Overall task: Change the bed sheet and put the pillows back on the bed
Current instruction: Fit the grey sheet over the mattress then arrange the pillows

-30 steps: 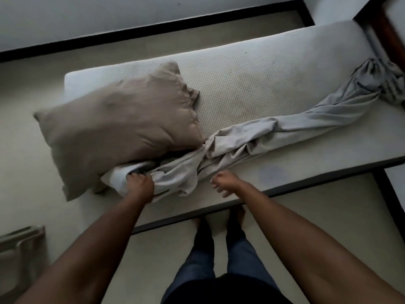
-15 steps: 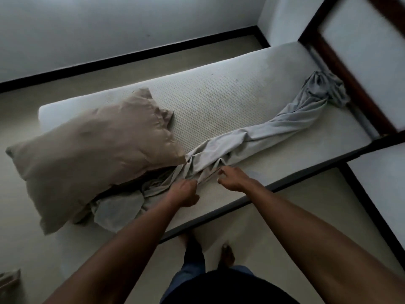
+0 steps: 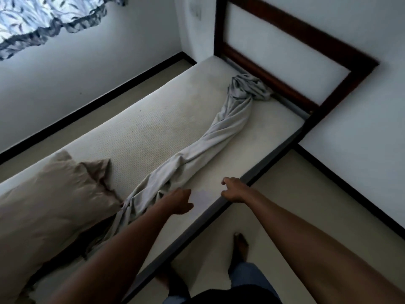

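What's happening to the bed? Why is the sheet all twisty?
Someone is standing beside the bed, partway through changing it. The mattress is bare, and the grey sheet lies on it twisted like a long rope, from the pillow up to the headboard. The left-hand grip is right beside the sheet, but blur hides whether it holds it. The right-hand grip is at the mattress's near edge, holding nothing.
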{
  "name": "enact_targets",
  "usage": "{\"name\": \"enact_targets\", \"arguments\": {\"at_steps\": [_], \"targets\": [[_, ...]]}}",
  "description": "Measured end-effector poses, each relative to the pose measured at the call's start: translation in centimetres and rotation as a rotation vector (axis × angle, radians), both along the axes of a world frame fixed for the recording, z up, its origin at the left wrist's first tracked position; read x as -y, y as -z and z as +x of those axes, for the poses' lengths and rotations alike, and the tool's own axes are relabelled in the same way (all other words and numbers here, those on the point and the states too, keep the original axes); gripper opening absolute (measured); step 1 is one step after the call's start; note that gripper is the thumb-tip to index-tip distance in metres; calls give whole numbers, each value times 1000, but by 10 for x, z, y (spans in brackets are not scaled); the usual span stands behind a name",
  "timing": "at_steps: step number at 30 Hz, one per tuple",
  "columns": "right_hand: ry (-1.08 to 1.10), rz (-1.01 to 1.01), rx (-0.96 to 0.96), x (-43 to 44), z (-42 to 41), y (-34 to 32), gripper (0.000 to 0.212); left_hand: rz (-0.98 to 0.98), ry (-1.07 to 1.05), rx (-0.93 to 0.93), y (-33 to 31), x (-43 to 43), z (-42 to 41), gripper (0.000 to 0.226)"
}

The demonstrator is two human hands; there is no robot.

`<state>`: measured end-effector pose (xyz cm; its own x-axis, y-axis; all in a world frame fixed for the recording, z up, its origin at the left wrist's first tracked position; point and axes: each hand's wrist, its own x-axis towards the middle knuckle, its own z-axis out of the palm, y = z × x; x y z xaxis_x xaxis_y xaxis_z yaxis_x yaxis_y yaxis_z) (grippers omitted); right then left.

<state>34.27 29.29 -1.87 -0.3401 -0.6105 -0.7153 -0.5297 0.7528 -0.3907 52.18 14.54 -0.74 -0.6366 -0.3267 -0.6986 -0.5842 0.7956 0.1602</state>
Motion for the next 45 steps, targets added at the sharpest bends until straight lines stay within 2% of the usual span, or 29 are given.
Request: {"name": "enact_targets", "arguments": {"at_steps": [5,11,18,23,28,34,36,39,41,43,45], "targets": [[21,-45,-29,-25,-118,-4,61,-1,-58,-49,-4,-23,-108,54],[42,-61,-62,-28,-227,-16,60,47,-57,-21,-6,-41,-185,56],[-20,-41,-85,1,-323,6,62,51,-6,41,27,4,-262,55],[-115,45,-105,23,-403,31,62,32,-17,-30,46,68,-366,45],[-85,82,-42,44,-476,49,60,13,-122,-82,49,95,-445,46],[-275,150,54,100,-550,104,62,79,-322,-110,90,119,-510,39],[-334,102,23,140,-578,135,60,51,-442,-114,119,135,-526,36],[-400,-178,-104,210,-604,186,46,-115,-650,-235,169,161,-550,26],[-349,-329,-184,256,-621,233,45,-239,-674,-287,214,178,-570,33],[-309,-386,-279,284,-634,271,38,-284,-639,-218,252,187,-584,44],[-313,-396,-354,293,-644,303,32,-307,-610,-115,286,191,-588,41]]}}
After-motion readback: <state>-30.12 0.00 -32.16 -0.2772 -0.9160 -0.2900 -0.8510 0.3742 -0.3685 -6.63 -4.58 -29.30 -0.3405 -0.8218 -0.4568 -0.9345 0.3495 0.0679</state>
